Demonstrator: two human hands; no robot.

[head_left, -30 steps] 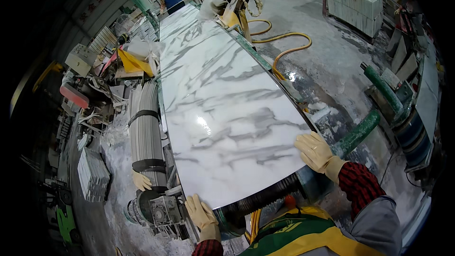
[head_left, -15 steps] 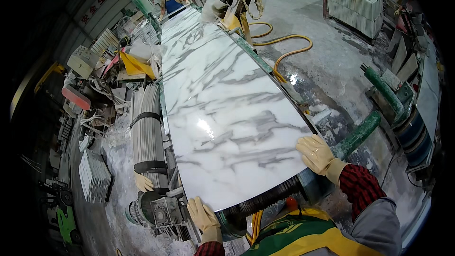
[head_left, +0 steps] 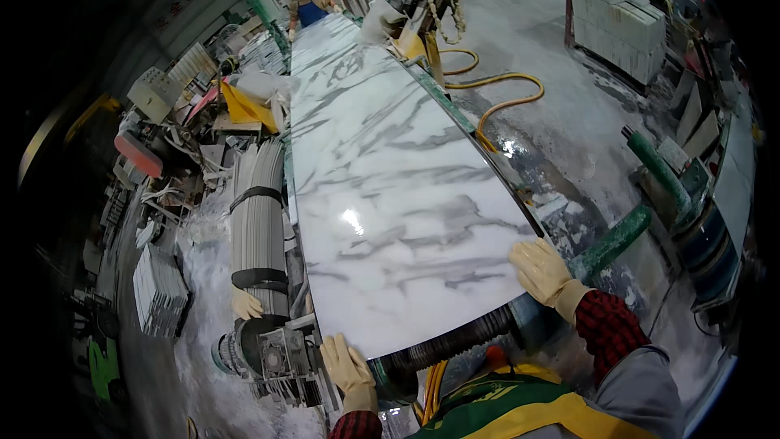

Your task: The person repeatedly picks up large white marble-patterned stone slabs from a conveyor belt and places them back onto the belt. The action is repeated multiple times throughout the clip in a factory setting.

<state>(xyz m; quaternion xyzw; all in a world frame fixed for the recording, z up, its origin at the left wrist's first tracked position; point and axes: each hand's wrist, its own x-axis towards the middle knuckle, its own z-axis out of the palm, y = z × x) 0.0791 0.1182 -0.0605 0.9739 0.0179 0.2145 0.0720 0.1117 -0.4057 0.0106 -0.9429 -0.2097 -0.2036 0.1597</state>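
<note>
A long, glossy white marble slab (head_left: 406, 228) with grey veins stretches away from me on a roller conveyor. My gloved left hand (head_left: 348, 366) is at its near left corner, fingers along the edge. At the near right corner, my gloved right hand (head_left: 543, 271) has its fingers over the edge and top. Both hands appear closed on the slab; their undersides are hidden. Below the near edge runs a dark ribbed roller (head_left: 447, 345). A co-worker (head_left: 309, 6) in a blue apron stands at the far end.
Left of the conveyor stand a strapped grey bundle (head_left: 260, 211), a motor gearbox (head_left: 280, 354) and a loose cream glove (head_left: 246, 303). A green pipe (head_left: 613, 240) juts out on the right. A yellow hose (head_left: 512, 85) curves across the wet floor. Stacked slabs (head_left: 619, 24) stand far right.
The view has tilted slightly, shifting the far scene rightward. My hands stay at the same two slab corners.
</note>
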